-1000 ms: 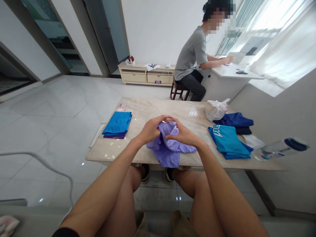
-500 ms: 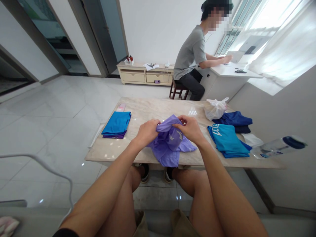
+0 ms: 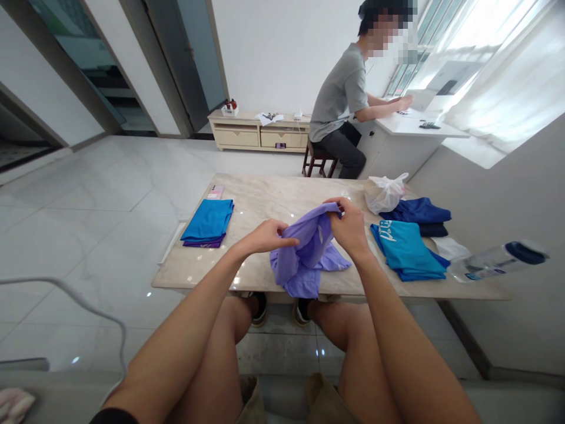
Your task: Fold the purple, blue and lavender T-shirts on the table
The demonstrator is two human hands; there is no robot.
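Note:
A crumpled lavender shirt (image 3: 304, 253) with a small pale print lies partly on the marble-topped table (image 3: 256, 194), its lower part reaching the near edge. My right hand (image 3: 348, 227) pinches its raised upper edge and holds it off the table. On the other side my left hand (image 3: 265, 237) has the cloth between thumb and fingers, the thumb lying across the front. The fabric stretches in a slanting band between both hands, higher at the right. Some of my fingertips are hidden behind the cloth.
A folded blue garment (image 3: 208, 218) lies on a purple one at left, near a pink phone (image 3: 216, 192). At right are folded teal shirts (image 3: 410, 250), dark blue clothes (image 3: 419, 210), a plastic bag (image 3: 384, 193) and a water bottle (image 3: 489, 263). A seated person (image 3: 339, 100) works beyond.
My right hand has moved slightly right and up with the shirt's edge. The left hand has shifted its hold, thumb now stretched over the cloth. The fabric between them is spread wider.

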